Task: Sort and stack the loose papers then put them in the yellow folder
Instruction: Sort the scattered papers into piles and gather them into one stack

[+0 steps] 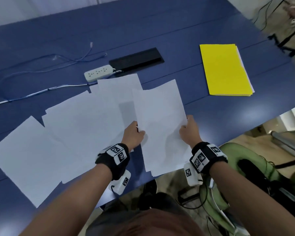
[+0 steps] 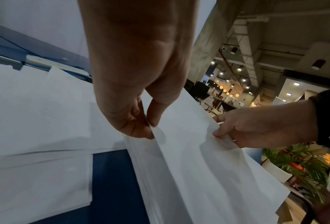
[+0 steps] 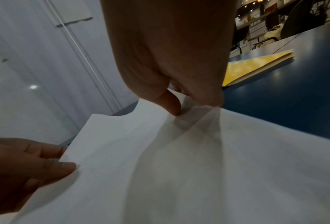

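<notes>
1. Head view only: loose sheets (image 1: 61, 133) spread over the blue table (image 1: 160, 31); closed yellow folder (image 1: 226, 69) far right.
2. Left wrist view only: the stack (image 2: 189, 174) has several layered edges.
3. Left hand (image 1: 132, 135) pinches the stack's left edge; right hand (image 1: 189, 132) pinches its right edge, thumbs on top.

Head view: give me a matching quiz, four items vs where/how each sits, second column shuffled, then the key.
Items
1. yellow folder
2. held paper stack
3. power strip
4. loose sheets

States
A. spread flat on the table's left part
B. pinched at both side edges by left hand and right hand
C. closed, far right on the table
D. behind the papers, cable running left

Pairs: 1-C, 2-B, 3-D, 4-A
</notes>
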`<state>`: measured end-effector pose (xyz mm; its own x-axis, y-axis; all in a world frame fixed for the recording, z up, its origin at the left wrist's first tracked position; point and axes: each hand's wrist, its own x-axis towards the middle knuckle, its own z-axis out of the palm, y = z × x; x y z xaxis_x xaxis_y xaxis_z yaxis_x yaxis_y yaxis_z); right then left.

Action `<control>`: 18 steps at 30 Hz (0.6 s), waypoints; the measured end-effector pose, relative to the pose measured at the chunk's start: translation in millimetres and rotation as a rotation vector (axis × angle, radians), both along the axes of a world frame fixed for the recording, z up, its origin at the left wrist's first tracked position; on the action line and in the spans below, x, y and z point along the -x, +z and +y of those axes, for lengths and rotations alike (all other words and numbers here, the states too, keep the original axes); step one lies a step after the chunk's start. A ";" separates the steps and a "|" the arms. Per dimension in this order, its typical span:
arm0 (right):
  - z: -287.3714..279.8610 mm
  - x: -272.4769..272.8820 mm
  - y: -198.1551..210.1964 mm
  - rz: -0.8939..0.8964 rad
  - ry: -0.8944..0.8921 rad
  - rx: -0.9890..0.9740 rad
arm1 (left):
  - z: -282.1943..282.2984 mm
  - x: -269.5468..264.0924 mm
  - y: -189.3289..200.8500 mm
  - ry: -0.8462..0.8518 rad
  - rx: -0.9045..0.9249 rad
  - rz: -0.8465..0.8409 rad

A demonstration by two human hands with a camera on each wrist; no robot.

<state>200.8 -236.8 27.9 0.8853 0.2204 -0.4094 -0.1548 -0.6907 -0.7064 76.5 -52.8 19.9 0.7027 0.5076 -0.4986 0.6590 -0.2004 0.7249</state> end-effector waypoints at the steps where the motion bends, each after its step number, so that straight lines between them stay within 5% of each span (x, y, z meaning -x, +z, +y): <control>1: -4.1 -4.3 -3.3 0.016 0.002 0.013 | -4.4 -4.4 -3.3 -0.005 0.001 0.011; 18: -19.9 -25.0 -36.4 0.125 0.018 0.063 | -14.7 -21.4 -30.1 0.053 0.091 0.064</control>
